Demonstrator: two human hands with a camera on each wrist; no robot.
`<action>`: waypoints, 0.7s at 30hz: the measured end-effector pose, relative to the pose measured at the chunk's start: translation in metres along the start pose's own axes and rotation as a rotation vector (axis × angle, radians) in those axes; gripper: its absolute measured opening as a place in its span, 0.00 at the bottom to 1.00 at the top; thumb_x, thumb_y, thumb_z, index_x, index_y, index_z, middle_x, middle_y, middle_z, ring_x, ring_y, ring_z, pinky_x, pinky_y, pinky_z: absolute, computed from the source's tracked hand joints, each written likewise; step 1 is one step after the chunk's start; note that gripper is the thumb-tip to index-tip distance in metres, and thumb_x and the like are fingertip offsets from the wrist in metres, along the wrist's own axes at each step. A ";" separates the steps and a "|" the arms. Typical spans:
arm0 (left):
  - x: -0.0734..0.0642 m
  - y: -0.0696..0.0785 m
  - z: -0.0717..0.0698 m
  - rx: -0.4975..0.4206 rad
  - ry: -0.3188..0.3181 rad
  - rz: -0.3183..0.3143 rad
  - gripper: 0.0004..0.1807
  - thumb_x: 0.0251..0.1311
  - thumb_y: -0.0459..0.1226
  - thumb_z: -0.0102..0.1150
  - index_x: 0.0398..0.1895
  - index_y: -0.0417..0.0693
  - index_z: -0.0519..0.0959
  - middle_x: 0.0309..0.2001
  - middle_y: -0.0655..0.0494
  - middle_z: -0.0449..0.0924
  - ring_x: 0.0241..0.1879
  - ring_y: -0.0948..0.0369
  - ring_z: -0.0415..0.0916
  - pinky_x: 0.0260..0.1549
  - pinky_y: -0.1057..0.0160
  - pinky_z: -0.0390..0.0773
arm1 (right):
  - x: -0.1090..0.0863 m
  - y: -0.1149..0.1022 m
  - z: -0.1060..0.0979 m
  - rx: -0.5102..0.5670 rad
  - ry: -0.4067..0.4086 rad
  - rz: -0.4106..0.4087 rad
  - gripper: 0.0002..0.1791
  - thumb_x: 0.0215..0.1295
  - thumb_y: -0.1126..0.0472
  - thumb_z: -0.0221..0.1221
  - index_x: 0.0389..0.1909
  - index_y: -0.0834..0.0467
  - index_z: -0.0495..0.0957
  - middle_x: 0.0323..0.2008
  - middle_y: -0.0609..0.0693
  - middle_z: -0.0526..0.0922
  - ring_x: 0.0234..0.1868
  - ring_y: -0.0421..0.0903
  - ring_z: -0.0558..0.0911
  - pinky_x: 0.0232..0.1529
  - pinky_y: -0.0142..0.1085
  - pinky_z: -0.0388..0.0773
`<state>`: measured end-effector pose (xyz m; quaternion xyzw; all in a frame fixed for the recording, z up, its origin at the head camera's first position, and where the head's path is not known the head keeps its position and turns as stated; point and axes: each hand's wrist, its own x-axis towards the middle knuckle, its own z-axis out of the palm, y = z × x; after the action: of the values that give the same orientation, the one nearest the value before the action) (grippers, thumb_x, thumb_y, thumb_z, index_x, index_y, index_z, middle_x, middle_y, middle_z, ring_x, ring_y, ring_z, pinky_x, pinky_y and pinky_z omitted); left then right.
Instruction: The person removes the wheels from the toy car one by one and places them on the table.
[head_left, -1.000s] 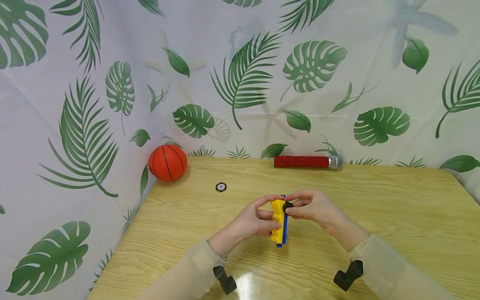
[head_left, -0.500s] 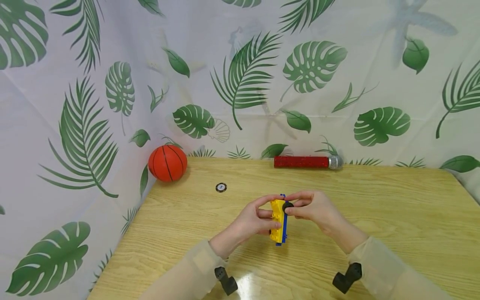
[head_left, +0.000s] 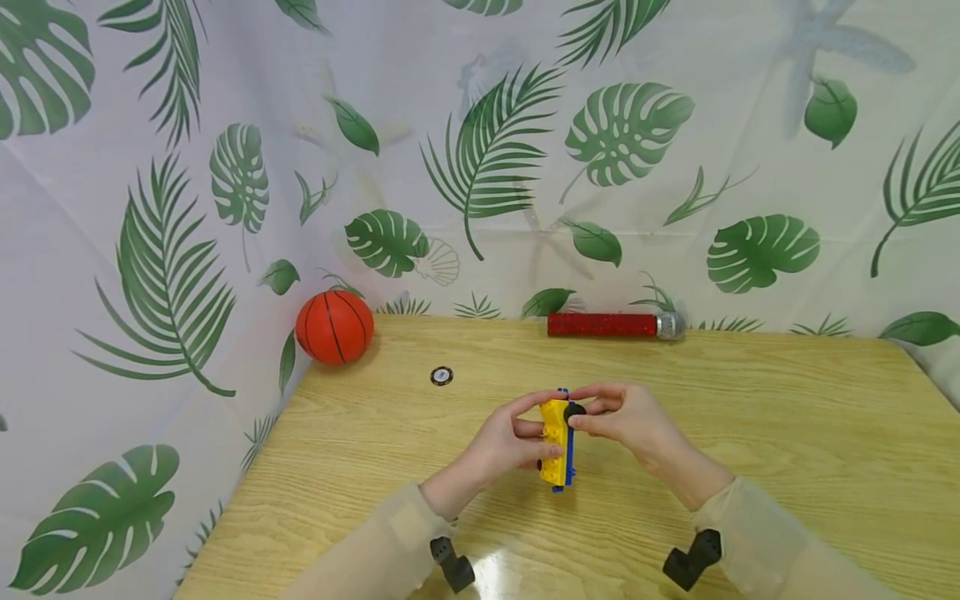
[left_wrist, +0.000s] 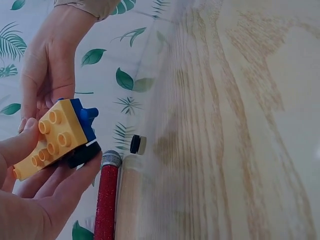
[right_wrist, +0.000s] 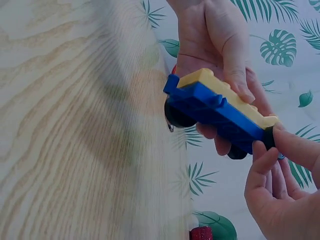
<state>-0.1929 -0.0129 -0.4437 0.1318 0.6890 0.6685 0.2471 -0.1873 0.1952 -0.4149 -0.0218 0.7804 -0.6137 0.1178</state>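
A toy car [head_left: 555, 429], with a yellow studded body, a blue base and black wheels, is held above the table on end in the head view. My left hand [head_left: 498, 446] grips its yellow body between thumb and fingers. With fingertips and thumb, my right hand [head_left: 637, 421] pinches a black wheel [head_left: 574, 413] at the car's far end. The right wrist view shows the blue underside [right_wrist: 215, 112] and another black wheel [right_wrist: 181, 117] at the opposite end. Yellow studs [left_wrist: 52, 147] face the left wrist camera; fingers hide part of the body.
At the table's back left is a small orange-red basketball [head_left: 335, 327]. A black-rimmed round chip [head_left: 442, 376] lies right of it. Along the back edge rests a red glittery microphone [head_left: 607, 325]. A leaf-printed curtain [head_left: 517, 192] hangs behind the wooden table [head_left: 795, 433].
Both hands keep the same hold on the toy car and its wheel. The car has shifted very slightly left.
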 end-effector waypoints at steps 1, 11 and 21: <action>0.000 0.000 -0.001 -0.011 -0.006 -0.001 0.34 0.61 0.27 0.63 0.66 0.67 0.73 0.52 0.42 0.84 0.47 0.52 0.85 0.40 0.52 0.86 | 0.000 0.000 0.000 0.000 -0.004 0.000 0.24 0.60 0.63 0.69 0.55 0.69 0.76 0.28 0.43 0.83 0.34 0.42 0.80 0.40 0.32 0.82; -0.001 0.002 -0.003 -0.041 -0.037 -0.013 0.35 0.60 0.25 0.63 0.68 0.65 0.72 0.52 0.41 0.84 0.47 0.53 0.85 0.40 0.52 0.86 | 0.000 -0.003 -0.004 -0.020 -0.053 -0.009 0.20 0.61 0.62 0.68 0.48 0.73 0.77 0.30 0.47 0.86 0.33 0.42 0.85 0.40 0.34 0.84; -0.002 0.005 -0.005 -0.031 -0.059 -0.043 0.35 0.61 0.26 0.62 0.68 0.66 0.71 0.50 0.42 0.85 0.44 0.55 0.86 0.39 0.53 0.86 | 0.001 0.001 -0.006 -0.091 -0.082 0.008 0.16 0.62 0.57 0.68 0.39 0.69 0.81 0.30 0.51 0.88 0.29 0.44 0.85 0.38 0.38 0.85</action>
<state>-0.1946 -0.0183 -0.4383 0.1327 0.6736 0.6694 0.2837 -0.1897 0.2014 -0.4146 -0.0493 0.8022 -0.5755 0.1510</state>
